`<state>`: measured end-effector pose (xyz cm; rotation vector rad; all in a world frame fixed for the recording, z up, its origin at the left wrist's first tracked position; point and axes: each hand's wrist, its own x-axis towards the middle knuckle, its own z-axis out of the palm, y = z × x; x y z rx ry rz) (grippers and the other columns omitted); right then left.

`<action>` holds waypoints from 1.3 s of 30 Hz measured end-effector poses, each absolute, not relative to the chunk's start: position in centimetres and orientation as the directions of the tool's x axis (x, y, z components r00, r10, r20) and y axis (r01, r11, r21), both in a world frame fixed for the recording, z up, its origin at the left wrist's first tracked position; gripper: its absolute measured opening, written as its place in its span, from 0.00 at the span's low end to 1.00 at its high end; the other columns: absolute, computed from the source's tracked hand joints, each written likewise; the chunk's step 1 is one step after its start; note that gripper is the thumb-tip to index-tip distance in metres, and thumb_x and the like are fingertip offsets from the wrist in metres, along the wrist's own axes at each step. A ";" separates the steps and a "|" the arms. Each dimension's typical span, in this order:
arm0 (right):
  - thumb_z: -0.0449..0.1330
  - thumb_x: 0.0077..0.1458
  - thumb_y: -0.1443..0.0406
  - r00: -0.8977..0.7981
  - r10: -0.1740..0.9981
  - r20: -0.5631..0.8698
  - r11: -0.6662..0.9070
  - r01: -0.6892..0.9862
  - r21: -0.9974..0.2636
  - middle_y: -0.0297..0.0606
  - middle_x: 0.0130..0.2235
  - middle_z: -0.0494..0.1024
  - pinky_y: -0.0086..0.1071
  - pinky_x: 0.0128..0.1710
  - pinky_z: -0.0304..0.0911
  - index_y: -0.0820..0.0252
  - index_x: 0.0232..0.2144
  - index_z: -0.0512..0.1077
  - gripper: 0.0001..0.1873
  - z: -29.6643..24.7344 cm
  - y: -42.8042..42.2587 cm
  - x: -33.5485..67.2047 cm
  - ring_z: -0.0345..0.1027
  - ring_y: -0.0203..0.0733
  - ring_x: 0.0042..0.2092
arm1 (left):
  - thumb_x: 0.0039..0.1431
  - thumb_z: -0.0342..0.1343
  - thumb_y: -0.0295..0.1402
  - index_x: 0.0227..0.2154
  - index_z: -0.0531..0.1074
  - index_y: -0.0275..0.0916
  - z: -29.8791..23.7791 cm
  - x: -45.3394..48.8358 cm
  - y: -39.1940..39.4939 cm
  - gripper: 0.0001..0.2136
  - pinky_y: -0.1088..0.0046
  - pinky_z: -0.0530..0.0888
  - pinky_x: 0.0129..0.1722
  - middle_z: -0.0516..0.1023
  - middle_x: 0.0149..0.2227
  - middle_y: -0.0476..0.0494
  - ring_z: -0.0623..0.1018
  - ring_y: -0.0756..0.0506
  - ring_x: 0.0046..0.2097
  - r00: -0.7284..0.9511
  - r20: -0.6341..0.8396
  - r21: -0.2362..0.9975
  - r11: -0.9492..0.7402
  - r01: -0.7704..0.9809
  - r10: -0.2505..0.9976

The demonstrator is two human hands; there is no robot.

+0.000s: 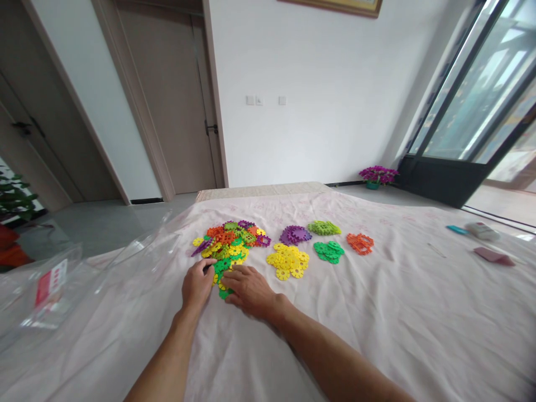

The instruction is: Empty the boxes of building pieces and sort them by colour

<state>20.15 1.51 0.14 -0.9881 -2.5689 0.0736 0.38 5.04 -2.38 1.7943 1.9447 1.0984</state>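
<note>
A mixed heap of plastic flower-shaped pieces [229,241] in orange, green, yellow and purple lies on a pale pink sheet [335,324]. My left hand [197,286] rests at the heap's near edge, fingers curled over green pieces. My right hand [248,290] lies beside it, fingers pressed down on green and yellow pieces. To the right sit sorted piles: yellow [288,261], purple [295,234], light green [324,227], dark green [329,251] and orange [360,243].
Clear plastic bags [54,285] lie on the sheet at the left. Small items [481,230] and a dark red card [494,256] lie at the far right. Beyond the bed are doors, a white wall, a flower pot [377,176] and a glass door.
</note>
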 end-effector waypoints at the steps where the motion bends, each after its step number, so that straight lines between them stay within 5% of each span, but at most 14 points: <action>1: 0.61 0.61 0.55 -0.684 0.653 0.326 0.752 0.635 -0.174 0.35 0.52 0.78 0.37 0.53 0.58 0.52 0.50 0.74 0.16 0.1 1.6 20.0 0.63 0.46 0.58 | 0.58 0.50 0.34 0.42 0.77 0.44 -2.4 0.4 5.1 0.14 0.68 0.72 0.49 0.82 0.46 0.46 0.79 0.42 0.48 -0.193 0.286 0.679 -0.057 0.732 0.939; 5: 0.60 0.62 0.57 -0.700 0.642 0.313 0.759 0.638 -0.130 0.36 0.40 0.81 0.34 0.44 0.60 0.55 0.38 0.77 0.09 -0.1 1.8 19.9 0.70 0.42 0.45 | 0.58 0.50 0.34 0.42 0.77 0.44 -2.4 0.4 5.1 0.13 0.68 0.72 0.50 0.82 0.46 0.46 0.79 0.42 0.48 -0.197 0.274 0.674 -0.042 0.738 0.941; 9: 0.55 0.66 0.58 -0.703 0.603 0.378 0.785 0.608 -0.122 0.36 0.36 0.80 0.32 0.40 0.58 0.56 0.37 0.76 0.12 -0.5 1.5 20.3 0.69 0.39 0.39 | 0.58 0.50 0.34 0.43 0.77 0.44 -2.4 0.4 5.1 0.14 0.67 0.72 0.51 0.81 0.47 0.45 0.79 0.41 0.49 -0.199 0.261 0.688 -0.037 0.724 0.945; 12: 0.52 0.68 0.60 -0.602 0.677 0.424 0.712 0.682 -0.167 0.35 0.34 0.80 0.32 0.38 0.59 0.56 0.36 0.76 0.13 -0.7 1.6 20.8 0.70 0.39 0.36 | 0.58 0.50 0.34 0.42 0.77 0.44 -2.6 0.4 5.1 0.13 0.67 0.72 0.51 0.81 0.47 0.46 0.78 0.42 0.49 -0.205 0.260 0.703 -0.039 0.710 0.944; 19: 0.50 0.68 0.61 -0.144 0.845 0.515 0.355 0.871 -0.339 0.41 0.40 0.82 0.34 0.44 0.61 0.56 0.42 0.78 0.16 0.5 3.6 25.2 0.72 0.45 0.42 | 0.57 0.52 0.34 0.41 0.78 0.46 -3.2 0.1 5.2 0.12 0.67 0.72 0.51 0.82 0.46 0.48 0.79 0.43 0.49 -0.257 0.270 0.765 -0.044 0.643 0.928; 25: 0.51 0.67 0.63 0.005 0.861 0.509 0.169 0.940 -0.296 0.43 0.41 0.80 0.37 0.49 0.56 0.57 0.44 0.78 0.16 0.9 4.8 28.8 0.66 0.47 0.47 | 0.58 0.51 0.30 0.44 0.76 0.40 -3.6 -0.3 5.6 0.13 0.68 0.71 0.55 0.81 0.49 0.45 0.78 0.45 0.52 -0.291 0.281 0.838 -0.087 0.539 0.915; 33: 0.59 0.63 0.54 -0.467 0.757 0.457 0.621 0.732 -0.280 0.41 0.52 0.77 0.39 0.53 0.58 0.54 0.51 0.75 0.18 0.7 2.0 23.2 0.64 0.47 0.52 | 0.55 0.54 0.28 0.45 0.77 0.39 -3.4 -1.2 4.1 0.15 0.67 0.70 0.57 0.81 0.49 0.43 0.78 0.44 0.52 -0.199 0.289 0.808 -0.127 0.576 0.936; 36: 0.63 0.59 0.51 -0.592 0.708 0.385 0.697 0.675 -0.243 0.39 0.58 0.73 0.42 0.56 0.57 0.53 0.59 0.68 0.29 0.2 1.3 21.0 0.60 0.50 0.59 | 0.56 0.53 0.30 0.47 0.76 0.39 -3.3 -1.2 3.3 0.16 0.67 0.69 0.58 0.80 0.50 0.42 0.77 0.44 0.53 -0.191 0.302 0.799 -0.139 0.585 0.934; 39: 0.62 0.59 0.51 -0.658 0.681 0.320 0.729 0.651 -0.211 0.37 0.60 0.72 0.41 0.56 0.56 0.52 0.60 0.66 0.30 -0.1 1.2 20.1 0.57 0.51 0.62 | 0.58 0.51 0.31 0.48 0.76 0.39 -3.3 -1.2 3.1 0.16 0.69 0.70 0.56 0.80 0.50 0.43 0.77 0.45 0.53 -0.193 0.308 0.805 -0.147 0.574 0.931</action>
